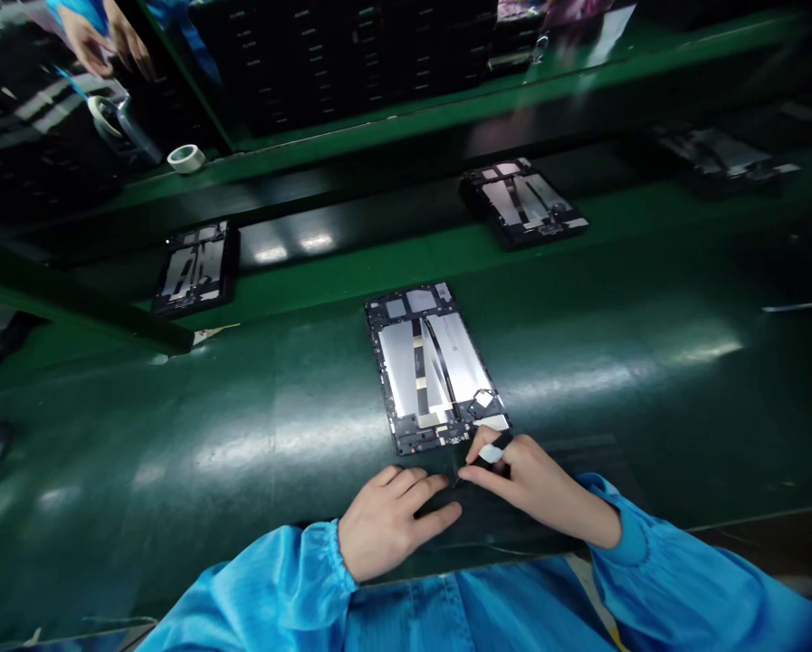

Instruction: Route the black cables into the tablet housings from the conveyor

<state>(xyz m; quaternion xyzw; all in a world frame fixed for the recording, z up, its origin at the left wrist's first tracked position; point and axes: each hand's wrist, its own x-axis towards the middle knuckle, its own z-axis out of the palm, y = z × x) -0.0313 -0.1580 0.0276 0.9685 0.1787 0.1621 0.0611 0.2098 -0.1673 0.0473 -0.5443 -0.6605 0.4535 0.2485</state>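
An opened tablet lies back-side up on the green bench right in front of me, its silver battery plates and a black ribbon cable showing. My right hand is pinched on a small black-and-white tool at the tablet's near right corner. My left hand rests on the bench just below the tablet's near edge, fingers together and slightly curled, touching a thin dark strip I cannot make out. Both arms wear blue sleeves.
Two more opened tablets sit on the dark conveyor, one at the left and one at the right; a third is farther right. A tape roll lies on the far shelf. Another person's hands work top left.
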